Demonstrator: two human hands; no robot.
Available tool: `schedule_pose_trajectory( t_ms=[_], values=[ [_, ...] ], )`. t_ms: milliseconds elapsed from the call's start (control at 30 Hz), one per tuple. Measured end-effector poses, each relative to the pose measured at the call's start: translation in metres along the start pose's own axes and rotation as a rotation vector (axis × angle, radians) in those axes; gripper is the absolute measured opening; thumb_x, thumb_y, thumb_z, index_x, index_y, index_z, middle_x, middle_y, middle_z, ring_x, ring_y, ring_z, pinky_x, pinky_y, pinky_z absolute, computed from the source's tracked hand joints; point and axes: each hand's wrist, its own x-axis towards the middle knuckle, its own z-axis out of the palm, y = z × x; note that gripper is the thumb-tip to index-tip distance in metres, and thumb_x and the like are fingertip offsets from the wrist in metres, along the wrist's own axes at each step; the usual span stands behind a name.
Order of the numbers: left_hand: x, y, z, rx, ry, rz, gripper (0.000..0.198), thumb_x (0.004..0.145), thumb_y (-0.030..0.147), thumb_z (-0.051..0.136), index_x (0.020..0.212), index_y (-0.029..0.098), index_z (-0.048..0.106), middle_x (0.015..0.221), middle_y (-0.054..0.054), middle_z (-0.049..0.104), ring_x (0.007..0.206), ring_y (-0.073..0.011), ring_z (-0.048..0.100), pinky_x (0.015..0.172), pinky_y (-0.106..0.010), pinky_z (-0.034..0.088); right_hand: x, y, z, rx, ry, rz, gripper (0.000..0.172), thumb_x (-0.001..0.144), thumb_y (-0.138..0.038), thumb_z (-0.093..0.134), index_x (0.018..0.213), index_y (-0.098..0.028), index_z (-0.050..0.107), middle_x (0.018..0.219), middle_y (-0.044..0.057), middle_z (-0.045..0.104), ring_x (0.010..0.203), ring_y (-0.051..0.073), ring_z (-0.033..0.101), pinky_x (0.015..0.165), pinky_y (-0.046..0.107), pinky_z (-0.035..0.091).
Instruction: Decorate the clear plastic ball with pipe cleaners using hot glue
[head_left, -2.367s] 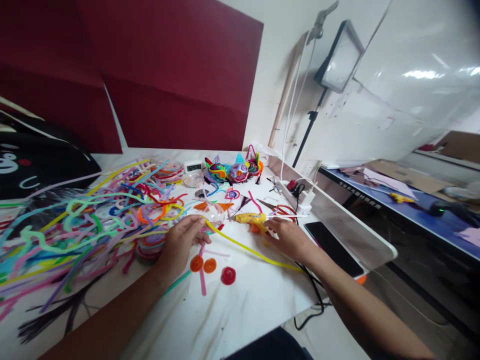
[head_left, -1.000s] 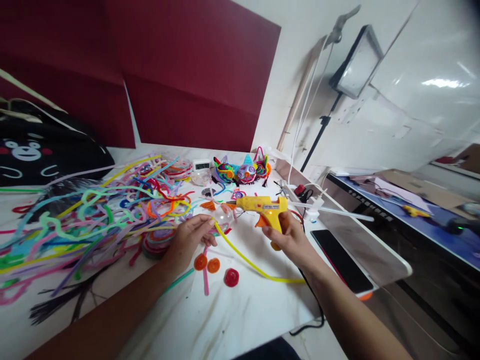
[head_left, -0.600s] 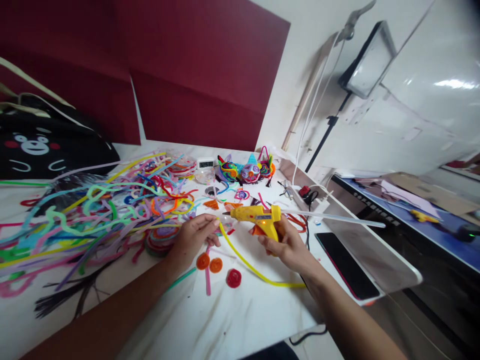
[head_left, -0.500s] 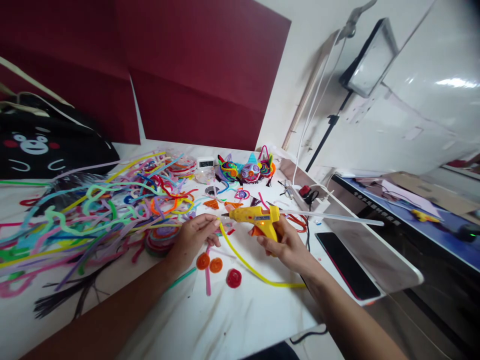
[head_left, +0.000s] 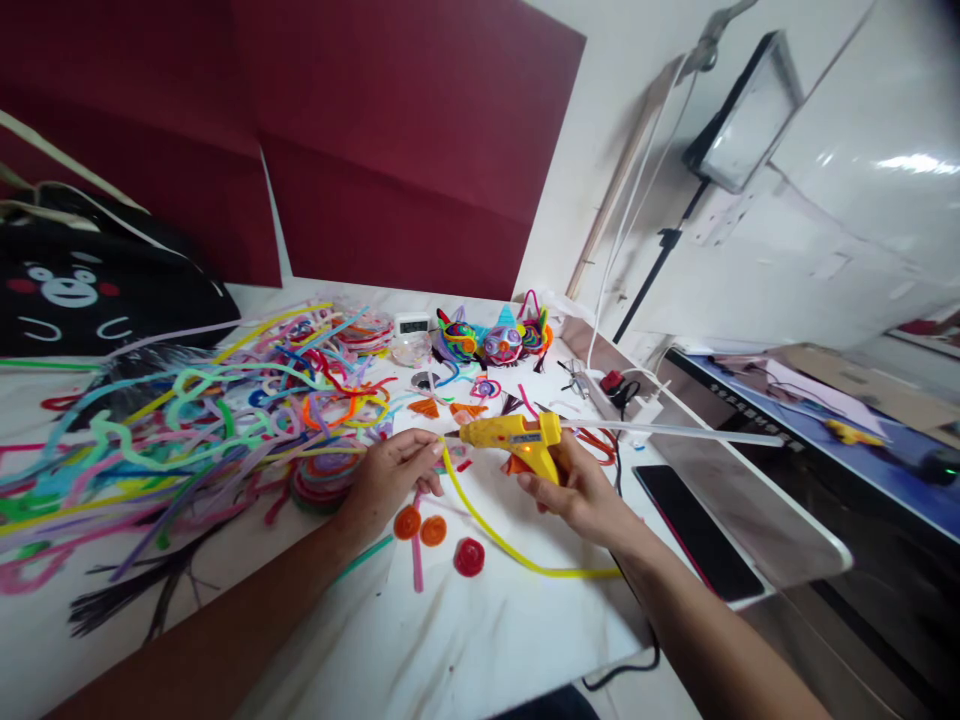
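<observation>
Between the thumb and fingers of my left hand (head_left: 395, 472) is the end of a yellow pipe cleaner (head_left: 491, 530), which curves down and right across the table. My right hand (head_left: 574, 487) is wrapped around the handle of a yellow hot glue gun (head_left: 517, 436), with a long clear glue stick (head_left: 675, 431) sticking out of its back. The gun's nozzle points left, very close to the pinched end; whether they touch I cannot tell. Below my hands lie orange coils (head_left: 420, 526), a red coil (head_left: 469, 557) and a pink pipe cleaner (head_left: 418, 560).
A tangled heap of colourful pipe cleaners (head_left: 225, 400) covers the left side. Several finished colourful figures (head_left: 499, 342) and a small white clock (head_left: 412, 323) stand at the back. Right are a power strip (head_left: 637, 410), a phone (head_left: 697, 532) and a lamp (head_left: 742, 115). A black bag (head_left: 105, 275) sits far left.
The glue gun and both hands keep nearly the same pose, with the nozzle still by the pipe cleaner's end. The whole view has shifted very slightly.
</observation>
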Motion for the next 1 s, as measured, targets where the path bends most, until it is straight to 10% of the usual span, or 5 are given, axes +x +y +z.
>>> schedule_pose_trajectory(
  t_ms=[1000],
  values=[
    [0.002,-0.006,0.000,0.048,-0.013,0.042,0.027,0.076,0.042,0.064,0.084,0.016,0.062,0.051,0.001,0.064,0.044,-0.0131,0.059,0.047,-0.022,0.043,-0.008,0.003,0.000,-0.410,0.037,-0.040,0.021,0.092,-0.041,0.055,0.097,-0.022,0.047,0.084,0.002,0.057,0.064,0.015,0.052,0.053,0.027,0.042]
  ],
)
